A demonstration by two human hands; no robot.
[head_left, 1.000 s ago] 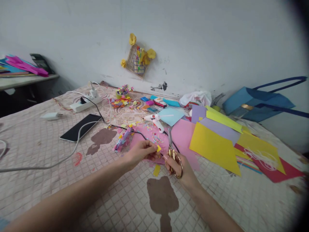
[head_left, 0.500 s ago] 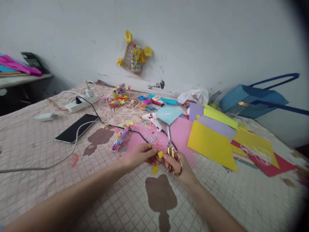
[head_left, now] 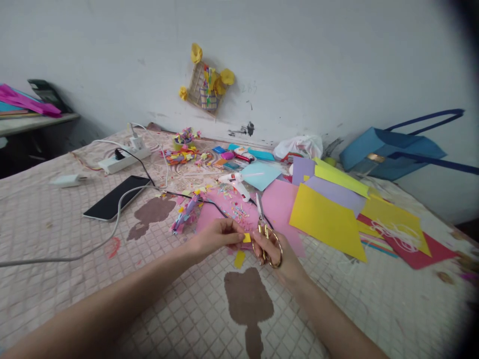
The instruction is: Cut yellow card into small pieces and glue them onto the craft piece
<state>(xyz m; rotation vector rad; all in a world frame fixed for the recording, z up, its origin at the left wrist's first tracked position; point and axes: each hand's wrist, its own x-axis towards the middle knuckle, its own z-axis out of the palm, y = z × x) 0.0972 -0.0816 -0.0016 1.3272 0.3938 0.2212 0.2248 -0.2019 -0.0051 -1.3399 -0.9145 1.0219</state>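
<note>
A small yellow paper piece [head_left: 247, 238] is pinched between the thumb and fingers of my left hand [head_left: 220, 237]. My right hand [head_left: 275, 254] is closed round the gold handles of a pair of scissors [head_left: 261, 214], whose blades point away from me, slightly parted, above pink paper [head_left: 282, 199]. Another yellow scrap [head_left: 240, 259] lies on the cloth just below my hands. Beyond the blades rests a white glue gun [head_left: 235, 183] on the pink paper, amid tiny coloured clippings. A lilac and pink paper chain [head_left: 186, 213] lies left of the pink sheet.
At the left are a phone [head_left: 118, 198], a power strip [head_left: 121, 160], a charger [head_left: 69, 180] and cables. Yellow sheets [head_left: 325, 222], white string [head_left: 396, 237] and a blue bag [head_left: 392, 152] lie to the right. Paper flowers fill a small pot [head_left: 183, 141] at the back.
The yellow piece has turned flatter in my left hand. My right hand has pulled slightly away from it, and the scissors have tilted a little. The whole view has shifted slightly.
</note>
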